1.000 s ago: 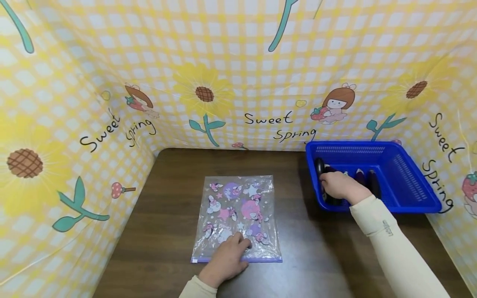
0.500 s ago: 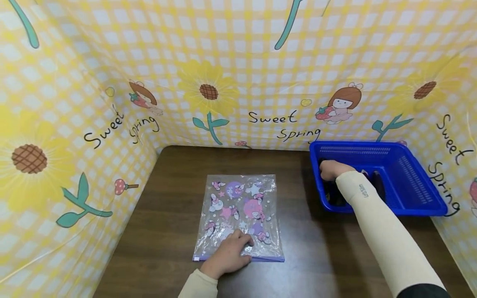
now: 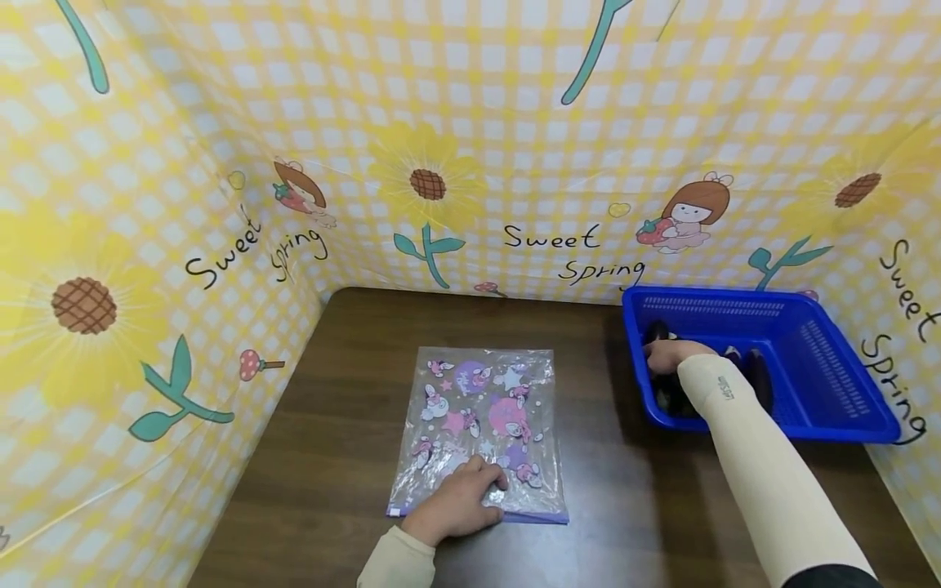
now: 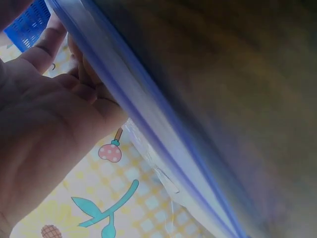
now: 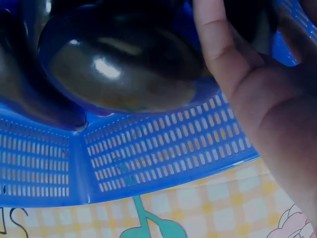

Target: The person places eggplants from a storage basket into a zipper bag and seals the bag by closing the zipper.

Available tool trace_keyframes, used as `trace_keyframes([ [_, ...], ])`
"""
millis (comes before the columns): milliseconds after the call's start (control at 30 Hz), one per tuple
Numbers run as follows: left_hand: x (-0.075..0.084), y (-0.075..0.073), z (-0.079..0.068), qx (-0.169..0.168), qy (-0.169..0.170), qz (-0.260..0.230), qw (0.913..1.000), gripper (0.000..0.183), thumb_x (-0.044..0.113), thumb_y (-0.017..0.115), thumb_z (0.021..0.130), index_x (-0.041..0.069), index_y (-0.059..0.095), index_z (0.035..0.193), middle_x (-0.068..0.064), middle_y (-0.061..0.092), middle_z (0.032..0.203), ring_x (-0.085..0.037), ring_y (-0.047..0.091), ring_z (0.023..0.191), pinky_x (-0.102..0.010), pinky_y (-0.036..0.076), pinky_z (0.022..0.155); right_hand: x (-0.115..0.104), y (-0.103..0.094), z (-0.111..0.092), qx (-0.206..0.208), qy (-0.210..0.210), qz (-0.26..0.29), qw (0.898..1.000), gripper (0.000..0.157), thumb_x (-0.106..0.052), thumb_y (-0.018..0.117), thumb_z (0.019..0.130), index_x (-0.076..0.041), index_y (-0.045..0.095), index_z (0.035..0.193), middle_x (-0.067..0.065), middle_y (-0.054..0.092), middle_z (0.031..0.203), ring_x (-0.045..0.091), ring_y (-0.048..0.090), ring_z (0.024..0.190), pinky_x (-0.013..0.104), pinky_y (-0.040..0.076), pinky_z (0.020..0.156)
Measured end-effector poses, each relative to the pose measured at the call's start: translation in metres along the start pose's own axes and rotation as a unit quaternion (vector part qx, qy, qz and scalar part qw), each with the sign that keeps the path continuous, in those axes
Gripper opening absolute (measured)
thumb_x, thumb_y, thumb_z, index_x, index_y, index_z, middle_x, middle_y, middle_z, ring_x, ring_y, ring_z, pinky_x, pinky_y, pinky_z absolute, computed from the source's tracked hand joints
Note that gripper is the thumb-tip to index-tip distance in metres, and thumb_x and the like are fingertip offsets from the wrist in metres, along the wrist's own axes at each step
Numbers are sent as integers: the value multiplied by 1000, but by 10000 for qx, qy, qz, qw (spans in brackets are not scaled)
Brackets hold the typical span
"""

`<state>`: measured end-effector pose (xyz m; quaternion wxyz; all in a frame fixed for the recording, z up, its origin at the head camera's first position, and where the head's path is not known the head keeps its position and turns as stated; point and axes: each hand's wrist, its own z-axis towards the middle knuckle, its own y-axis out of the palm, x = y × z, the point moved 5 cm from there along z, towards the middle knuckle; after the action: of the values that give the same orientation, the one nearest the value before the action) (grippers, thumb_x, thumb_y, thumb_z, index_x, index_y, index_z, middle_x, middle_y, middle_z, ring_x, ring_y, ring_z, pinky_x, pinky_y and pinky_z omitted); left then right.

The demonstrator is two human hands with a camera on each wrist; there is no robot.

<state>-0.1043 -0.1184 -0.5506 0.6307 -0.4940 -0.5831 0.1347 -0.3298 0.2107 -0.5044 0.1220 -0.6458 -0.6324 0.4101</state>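
Observation:
A clear zip bag (image 3: 481,416) with pink and purple rabbit and star prints lies flat on the table, its purple zip strip (image 4: 143,104) along the near edge. My left hand (image 3: 459,498) rests on that near edge, fingers loosely bent. Inside the blue basket (image 3: 816,359), at its left side, my right hand (image 3: 672,355) reaches down among dark eggplants. Thumb and fingers lie on either side of a dark eggplant (image 5: 250,25) in the right wrist view, though the fingertips are hidden. A large glossy eggplant (image 5: 124,69) lies beside the thumb.
Another eggplant (image 3: 759,380) lies in the basket to the right of my right forearm. The brown wooden table (image 3: 331,425) is walled at the back and sides by a yellow checked cloth (image 3: 470,98) printed with sunflowers.
My right hand has stayed at the basket's left side, shifting a little among the eggplants, and its forearm has swung round. The left hand stays on the bag. The head view has shifted slightly.

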Motion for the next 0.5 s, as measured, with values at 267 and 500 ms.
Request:
trace_keyframes([
  [267,0,2,2,29,26,72,10000,27,29,71,76,23,57,98,10,40,88,-8,42,82,-29,37,70,0,-2,1,428,-219,-187,9987,46,-4,48,83,11,50,127,20,57,107,32,51,94,42,41,82],
  [500,-1,1,2,52,-62,125,9999,27,29,72,75,24,58,98,10,41,89,-8,42,83,-29,38,71,-10,0,-10,597,-23,-106,9982,47,-1,49,86,10,45,131,25,52,116,35,50,97,41,46,75],
])
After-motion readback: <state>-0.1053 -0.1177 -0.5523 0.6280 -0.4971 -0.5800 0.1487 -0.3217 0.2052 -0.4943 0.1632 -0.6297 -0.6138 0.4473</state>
